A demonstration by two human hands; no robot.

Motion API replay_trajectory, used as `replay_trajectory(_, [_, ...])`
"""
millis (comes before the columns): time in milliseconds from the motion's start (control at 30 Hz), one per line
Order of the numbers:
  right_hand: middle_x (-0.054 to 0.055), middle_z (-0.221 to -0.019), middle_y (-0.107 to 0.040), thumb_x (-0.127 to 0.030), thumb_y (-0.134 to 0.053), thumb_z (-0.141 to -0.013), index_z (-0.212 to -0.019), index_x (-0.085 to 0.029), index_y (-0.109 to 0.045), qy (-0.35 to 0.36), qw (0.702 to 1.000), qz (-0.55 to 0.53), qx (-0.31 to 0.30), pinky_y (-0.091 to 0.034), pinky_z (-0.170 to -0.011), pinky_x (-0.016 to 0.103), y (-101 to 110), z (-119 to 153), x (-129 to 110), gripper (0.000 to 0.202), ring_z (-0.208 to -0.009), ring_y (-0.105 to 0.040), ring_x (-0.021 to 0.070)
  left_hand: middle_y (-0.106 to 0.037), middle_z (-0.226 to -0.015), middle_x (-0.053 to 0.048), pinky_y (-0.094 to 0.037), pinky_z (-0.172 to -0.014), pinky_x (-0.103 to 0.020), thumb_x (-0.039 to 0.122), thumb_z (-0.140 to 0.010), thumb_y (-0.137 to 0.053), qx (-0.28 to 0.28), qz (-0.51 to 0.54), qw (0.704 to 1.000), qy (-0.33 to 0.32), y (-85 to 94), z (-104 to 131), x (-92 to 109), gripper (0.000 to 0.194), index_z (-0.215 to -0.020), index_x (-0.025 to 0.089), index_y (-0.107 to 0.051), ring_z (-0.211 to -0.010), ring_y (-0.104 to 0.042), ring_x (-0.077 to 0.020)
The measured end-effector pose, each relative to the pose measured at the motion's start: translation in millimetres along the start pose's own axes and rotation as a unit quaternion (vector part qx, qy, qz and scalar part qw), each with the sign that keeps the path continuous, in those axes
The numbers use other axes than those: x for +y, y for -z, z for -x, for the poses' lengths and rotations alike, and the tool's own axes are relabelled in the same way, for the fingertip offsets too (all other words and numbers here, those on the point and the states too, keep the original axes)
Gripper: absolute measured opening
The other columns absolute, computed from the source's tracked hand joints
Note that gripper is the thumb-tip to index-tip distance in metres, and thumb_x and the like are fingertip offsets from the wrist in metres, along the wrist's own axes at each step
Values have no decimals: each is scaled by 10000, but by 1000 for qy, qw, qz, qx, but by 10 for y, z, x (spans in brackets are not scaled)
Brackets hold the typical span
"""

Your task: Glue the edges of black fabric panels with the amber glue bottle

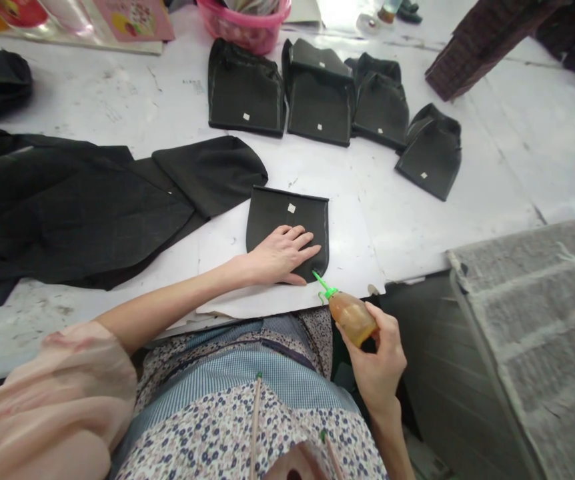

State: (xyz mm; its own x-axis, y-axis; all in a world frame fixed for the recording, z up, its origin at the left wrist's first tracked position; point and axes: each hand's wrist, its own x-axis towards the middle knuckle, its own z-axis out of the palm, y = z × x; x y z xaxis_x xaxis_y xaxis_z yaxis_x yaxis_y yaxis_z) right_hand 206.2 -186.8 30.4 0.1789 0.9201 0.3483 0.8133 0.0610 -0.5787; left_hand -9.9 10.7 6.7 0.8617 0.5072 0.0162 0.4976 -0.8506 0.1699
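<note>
A black fabric piece (265, 223) with a small white tag near its top edge lies on white paper (355, 257) at the table's front edge. My left hand (285, 257) rests flat on its lower half, fingers spread, holding nothing. In my right hand (375, 347) is a squeeze bottle (351, 316) of amber liquid with a green nozzle. The nozzle tip meets the piece's lower right corner, just right of my left thumb.
Several similar black pieces (320, 100) stand in a row at the back. Black cloth (77, 207) spreads across the left. A pink basket (267, 23) sits behind. At right are a grey cloth-covered surface (542, 333) and dark patterned fabric (482, 43).
</note>
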Motion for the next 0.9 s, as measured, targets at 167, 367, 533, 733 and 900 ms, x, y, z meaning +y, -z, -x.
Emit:
replay_trajectory(167, [82,-1153,-663,-298,-776,-883,-1326,-222,-573,8,1000,25,-8,-576,-899,323,97,25,-13,493,-1033,-666,219,-494,-1539,-127,-308,-1112,-442,667,-867,-665,25,37,999,9,-57,49,-77,768,-1467,210,-520,-1407,-427,-337])
replay_trajectory(367, [83,-1150,-667,-306,-779,-883,-1323,-213,-573,14,999,51,10,-574,-890,304,71,24,4,494,-1029,-670,212,-495,-1535,-130,-280,-1127,-458,664,-863,-672,40,44,998,37,-115,24,-16,765,-1458,206,-528,-1404,-421,-342])
replay_trajectory(533, [81,-1129,-668,-312,-781,-884,-1314,-217,-577,16,997,65,30,-576,-873,308,32,-9,23,485,-1018,-676,216,-519,-1506,-146,-303,-1101,-476,654,-892,-636,53,33,996,62,-108,-47,45,727,-1445,191,-539,-1377,-443,-356])
replay_trajectory(733, [80,-1130,-673,-353,-810,-860,-1299,-217,-594,-29,997,62,33,-578,-880,317,73,32,15,508,-983,-678,211,-523,-1498,-135,-304,-1105,-469,619,-926,-606,57,34,995,78,-106,-76,82,658,-1431,201,-551,-1378,-442,-341])
replay_trajectory(900, [80,-1124,-668,-356,-829,-840,-1297,-221,-601,-53,998,17,30,-573,-891,341,34,53,41,528,-987,-672,219,-524,-1496,-135,-309,-1104,-470,582,-947,-592,61,34,994,86,-114,-91,97,615,-1430,203,-554,-1378,-442,-334])
